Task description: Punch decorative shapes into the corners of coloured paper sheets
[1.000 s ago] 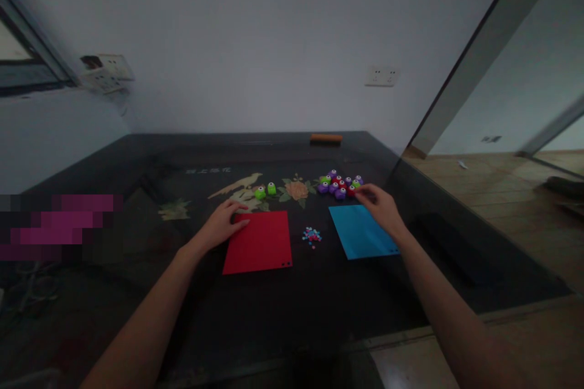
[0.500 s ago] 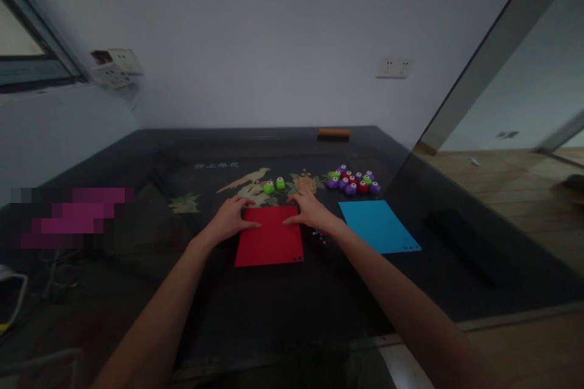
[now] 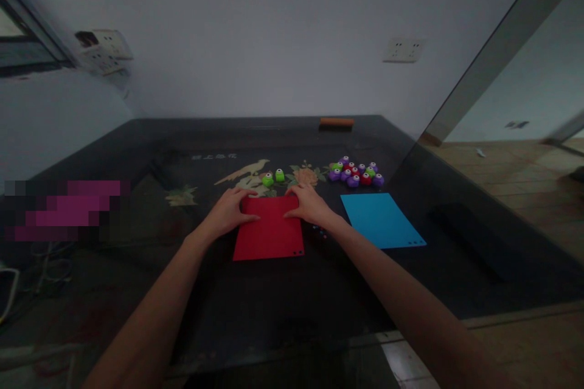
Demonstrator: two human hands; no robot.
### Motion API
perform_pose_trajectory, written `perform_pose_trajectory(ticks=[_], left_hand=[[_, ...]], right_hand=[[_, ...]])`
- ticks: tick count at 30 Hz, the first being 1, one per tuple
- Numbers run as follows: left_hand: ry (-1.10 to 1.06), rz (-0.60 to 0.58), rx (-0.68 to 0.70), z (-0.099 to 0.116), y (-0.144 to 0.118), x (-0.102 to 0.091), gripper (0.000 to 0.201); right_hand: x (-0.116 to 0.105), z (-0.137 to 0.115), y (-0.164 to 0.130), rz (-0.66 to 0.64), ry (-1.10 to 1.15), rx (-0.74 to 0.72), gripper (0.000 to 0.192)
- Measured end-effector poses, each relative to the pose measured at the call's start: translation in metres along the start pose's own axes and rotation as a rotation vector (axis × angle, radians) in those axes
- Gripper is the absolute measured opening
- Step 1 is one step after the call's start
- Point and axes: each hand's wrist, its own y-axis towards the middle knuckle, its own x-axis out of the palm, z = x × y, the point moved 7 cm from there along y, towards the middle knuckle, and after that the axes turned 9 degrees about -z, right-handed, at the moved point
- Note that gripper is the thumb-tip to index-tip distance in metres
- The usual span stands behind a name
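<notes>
A red sheet of paper lies on the dark table, with two small dark marks at its near right corner. My left hand rests at the sheet's far left corner, thumb on the paper and fingers spread toward the far edge. At the far right corner, my right hand takes a mirrored pose, thumb and fingers apart. Just beyond the sheet stand two green rounded pieces, each with a white eye. Tiny coloured bits lie beside my right wrist.
A blue sheet with small dark marks lies right of my right forearm. Behind it is a cluster of purple, red and green eyed pieces. A brown cylinder lies near the wall, and a dark flat object at the right.
The view has shifted slightly, so the scene sits a little higher. Both hands stay at the red sheet's far corners with almost the same pose.
</notes>
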Motion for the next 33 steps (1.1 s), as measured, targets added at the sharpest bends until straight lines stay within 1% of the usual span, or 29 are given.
perform_pose_trajectory(ticks=[3,5,7,9,11,13,15,17,19,20,23,25,27,29,31,33], left_hand=[[0.044,0.029,-0.048,-0.001,0.000,-0.003,0.057],[-0.009,0.042,-0.081,-0.004,-0.001,-0.003,0.058],[-0.173,0.043,-0.105,-0.009,-0.001,-0.002,0.061],[-0.394,0.030,-0.132,-0.015,-0.001,0.001,0.059],[-0.587,0.010,-0.158,-0.017,0.000,0.004,0.051],[-0.726,-0.011,-0.190,-0.017,-0.001,0.006,0.042],[-0.836,-0.008,-0.236,-0.015,-0.002,0.005,0.036],[-0.929,0.030,-0.282,-0.015,-0.005,0.003,0.034],[-1.002,0.096,-0.302,-0.016,-0.007,-0.001,0.033],[-1.034,0.125,-0.301,-0.017,-0.007,-0.002,0.033],[-1.114,0.188,-0.295,-0.022,-0.008,-0.003,0.035],[-1.142,0.222,-0.293,-0.026,-0.008,-0.003,0.036],[-1.144,0.259,-0.288,-0.028,-0.008,-0.004,0.034],[-1.140,0.282,-0.280,-0.029,-0.008,-0.005,0.034],[-1.144,0.297,-0.276,-0.028,-0.008,-0.005,0.033],[-1.175,0.294,-0.270,-0.026,-0.008,-0.005,0.033]], right_hand=[[0.000,0.000,-0.001,0.003,-0.010,0.002,0.050],[0.000,0.000,-0.001,0.001,-0.020,0.002,0.051],[0.001,0.000,-0.002,0.002,-0.027,0.001,0.052],[0.002,0.001,-0.002,0.007,-0.028,0.002,0.054],[0.002,0.001,-0.003,0.015,-0.019,0.006,0.055],[0.001,0.002,-0.004,0.031,0.009,0.004,0.054],[-0.003,0.002,-0.005,0.069,0.074,-0.006,0.051],[-0.010,0.004,-0.006,0.135,0.191,0.002,0.047],[-0.014,0.010,-0.006,0.181,0.367,0.039,0.046],[-0.015,0.014,-0.006,0.180,0.476,0.063,0.046],[-0.008,0.021,-0.004,0.101,0.786,0.123,0.046],[-0.002,0.022,-0.004,0.024,0.907,0.153,0.039],[0.002,0.020,-0.005,-0.062,0.950,0.155,0.026],[0.003,0.017,-0.006,-0.118,0.957,0.134,0.016],[0.002,0.016,-0.008,-0.126,0.954,0.125,0.013],[0.001,0.016,-0.009,-0.106,0.956,0.128,0.015]])
